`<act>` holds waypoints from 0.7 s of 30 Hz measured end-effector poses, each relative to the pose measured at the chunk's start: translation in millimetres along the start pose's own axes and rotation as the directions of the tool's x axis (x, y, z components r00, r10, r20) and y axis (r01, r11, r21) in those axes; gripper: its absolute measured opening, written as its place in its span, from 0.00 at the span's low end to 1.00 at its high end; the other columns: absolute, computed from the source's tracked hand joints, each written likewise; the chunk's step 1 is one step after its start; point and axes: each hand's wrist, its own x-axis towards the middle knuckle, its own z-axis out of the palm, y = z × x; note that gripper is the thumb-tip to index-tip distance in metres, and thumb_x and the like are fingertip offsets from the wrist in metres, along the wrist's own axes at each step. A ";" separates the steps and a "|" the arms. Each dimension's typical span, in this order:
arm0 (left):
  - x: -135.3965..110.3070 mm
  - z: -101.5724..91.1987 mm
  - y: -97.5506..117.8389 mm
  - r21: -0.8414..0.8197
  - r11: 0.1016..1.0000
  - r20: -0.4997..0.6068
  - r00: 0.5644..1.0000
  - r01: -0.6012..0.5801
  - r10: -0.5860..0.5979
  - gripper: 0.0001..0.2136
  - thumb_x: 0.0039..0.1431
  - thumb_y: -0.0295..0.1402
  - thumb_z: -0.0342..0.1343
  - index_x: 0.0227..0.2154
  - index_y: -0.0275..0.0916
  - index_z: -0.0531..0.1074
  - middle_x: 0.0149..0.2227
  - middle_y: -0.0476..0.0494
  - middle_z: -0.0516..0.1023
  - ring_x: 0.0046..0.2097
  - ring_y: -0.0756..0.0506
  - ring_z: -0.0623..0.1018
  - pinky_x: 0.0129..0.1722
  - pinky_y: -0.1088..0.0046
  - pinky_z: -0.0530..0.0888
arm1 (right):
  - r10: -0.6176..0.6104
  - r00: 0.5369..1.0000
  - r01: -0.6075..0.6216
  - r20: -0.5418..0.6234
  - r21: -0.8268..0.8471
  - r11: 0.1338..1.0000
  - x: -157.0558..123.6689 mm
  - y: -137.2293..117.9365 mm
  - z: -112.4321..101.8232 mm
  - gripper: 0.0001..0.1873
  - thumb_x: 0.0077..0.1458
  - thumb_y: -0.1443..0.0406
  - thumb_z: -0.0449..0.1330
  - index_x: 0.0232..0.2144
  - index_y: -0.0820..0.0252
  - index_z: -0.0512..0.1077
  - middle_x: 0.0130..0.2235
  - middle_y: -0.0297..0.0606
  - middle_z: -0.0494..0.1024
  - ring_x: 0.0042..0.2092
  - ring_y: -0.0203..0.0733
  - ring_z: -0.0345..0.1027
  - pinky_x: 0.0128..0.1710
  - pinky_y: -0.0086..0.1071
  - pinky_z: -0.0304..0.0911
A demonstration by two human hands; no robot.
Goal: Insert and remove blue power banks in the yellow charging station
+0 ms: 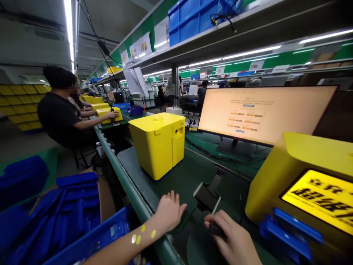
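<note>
My left hand [169, 210] lies palm down at the bench's front edge with its fingers stretched out, holding nothing. Several small round yellow stickers [138, 240] are on that forearm. My right hand [230, 233] is closed over a dark computer mouse [216, 229], mostly hidden under the palm. Beyond my left hand stands a yellow box-shaped machine [158, 145], upright on the green mat. A second yellow machine [264, 184] with a lit yellow screen is at the right. A wide monitor [256, 114] shows a pale orange page with rows of small buttons.
Blue plastic parts [289, 235] lie before the right machine. A carton of blue parts [79, 202] sits below left. A dark slot with pale edges [208, 195] lies ahead of my hands. A co-worker [59, 106] works farther along the line. A shelf [209, 40] hangs overhead.
</note>
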 end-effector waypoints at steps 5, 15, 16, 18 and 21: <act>39.5 -21.4 46.3 -0.009 0.971 0.116 0.965 -0.237 0.236 0.15 0.63 0.32 0.45 0.32 0.34 0.76 0.32 0.34 0.78 0.37 0.38 0.77 0.37 0.63 0.69 | -0.005 0.997 0.012 -0.073 0.091 0.996 10.6 -34.1 -4.3 0.08 0.60 0.60 0.53 0.37 0.52 0.71 0.36 0.34 0.72 0.36 0.39 0.69 0.34 0.28 0.63; 116.6 -39.0 103.4 0.154 0.929 0.131 0.939 -0.336 0.318 0.08 0.62 0.30 0.49 0.37 0.33 0.73 0.36 0.42 0.77 0.38 0.44 0.75 0.43 0.58 0.70 | 0.230 0.939 -0.248 -0.256 -0.040 0.968 32.3 -33.1 -15.7 0.02 0.53 0.67 0.60 0.30 0.53 0.70 0.33 0.30 0.75 0.34 0.40 0.70 0.30 0.27 0.59; 116.6 -40.6 103.8 0.158 0.927 0.132 0.937 -0.341 0.322 0.08 0.62 0.29 0.49 0.36 0.33 0.73 0.36 0.41 0.77 0.38 0.44 0.76 0.43 0.58 0.70 | 0.223 0.940 -0.245 -0.258 -0.055 0.968 32.6 -31.0 -15.4 0.01 0.53 0.65 0.60 0.29 0.53 0.70 0.33 0.30 0.75 0.33 0.40 0.70 0.29 0.27 0.59; 115.2 -43.3 102.8 0.152 0.924 0.133 0.934 -0.350 0.332 0.09 0.61 0.26 0.48 0.36 0.33 0.74 0.35 0.39 0.78 0.38 0.42 0.76 0.41 0.59 0.70 | 0.198 0.941 -0.225 -0.274 -0.072 0.972 31.6 -27.2 -14.9 0.03 0.54 0.63 0.60 0.28 0.54 0.70 0.31 0.30 0.75 0.31 0.40 0.70 0.28 0.27 0.59; 107.7 -49.7 96.3 0.124 0.921 0.119 0.927 -0.369 0.355 0.09 0.59 0.27 0.49 0.33 0.32 0.75 0.33 0.35 0.78 0.36 0.39 0.76 0.36 0.59 0.70 | 0.093 0.965 -0.105 -0.245 -0.035 0.994 25.3 -17.0 -17.9 0.02 0.53 0.64 0.57 0.29 0.52 0.71 0.30 0.30 0.75 0.31 0.38 0.71 0.28 0.25 0.62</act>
